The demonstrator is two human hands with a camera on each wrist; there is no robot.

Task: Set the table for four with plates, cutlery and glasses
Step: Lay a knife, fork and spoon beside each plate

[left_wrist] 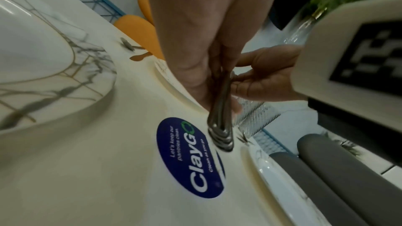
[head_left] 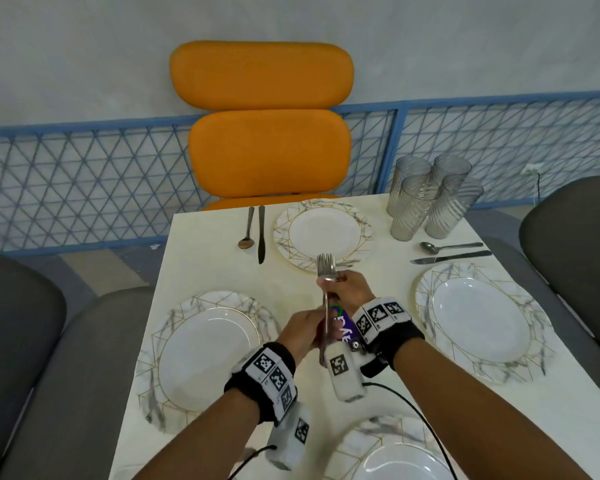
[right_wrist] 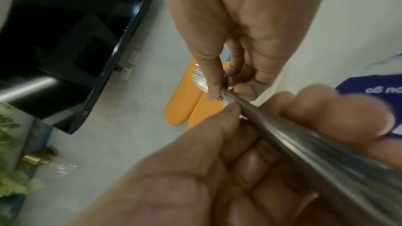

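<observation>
We hold a stack of steel forks point(head_left: 326, 271), tines up, above the table point(head_left: 201, 271): right hand point(head_left: 347, 289) grips the necks, left hand point(head_left: 303, 332) pinches the handles. Under both hands, a blue sticker point(left_wrist: 191, 157) reads "ClayGo, Let's keep our pantries clean."

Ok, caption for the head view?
Both hands, left hand and right hand, hold a bundle of forks above the half-set table.

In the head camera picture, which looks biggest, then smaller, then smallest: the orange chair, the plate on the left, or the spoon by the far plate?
1. Orange chair
2. Left plate, though it is nearer the camera
3. Spoon
</observation>
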